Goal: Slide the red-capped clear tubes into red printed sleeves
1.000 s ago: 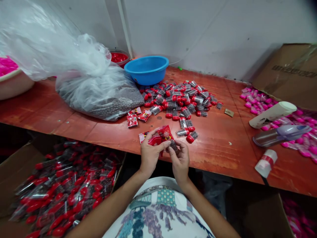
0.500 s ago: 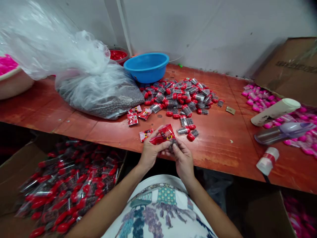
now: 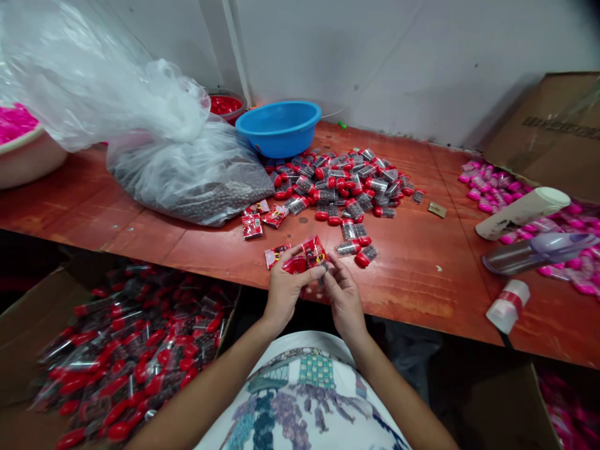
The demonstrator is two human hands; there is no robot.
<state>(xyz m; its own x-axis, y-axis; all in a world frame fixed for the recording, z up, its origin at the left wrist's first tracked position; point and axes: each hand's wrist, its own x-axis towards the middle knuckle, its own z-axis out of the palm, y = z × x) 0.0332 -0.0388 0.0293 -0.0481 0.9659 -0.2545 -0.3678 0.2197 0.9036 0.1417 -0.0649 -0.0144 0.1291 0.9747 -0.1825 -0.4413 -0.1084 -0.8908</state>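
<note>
Pinched in the left hand (image 3: pixel 287 284), a glossy red packet (image 3: pixel 313 251) with black-and-yellow printing.

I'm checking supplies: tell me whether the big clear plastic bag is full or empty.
Partly full: dark pellets swell the base of the big clear plastic bag; its top is loose, crumpled film.

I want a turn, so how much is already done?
The heaped red-capped containers look filled. The left hand holds a red packet; the right hand works close beside it. Loose packets and a big bag of dark beads seem left, but how much more, I can't tell.
</note>
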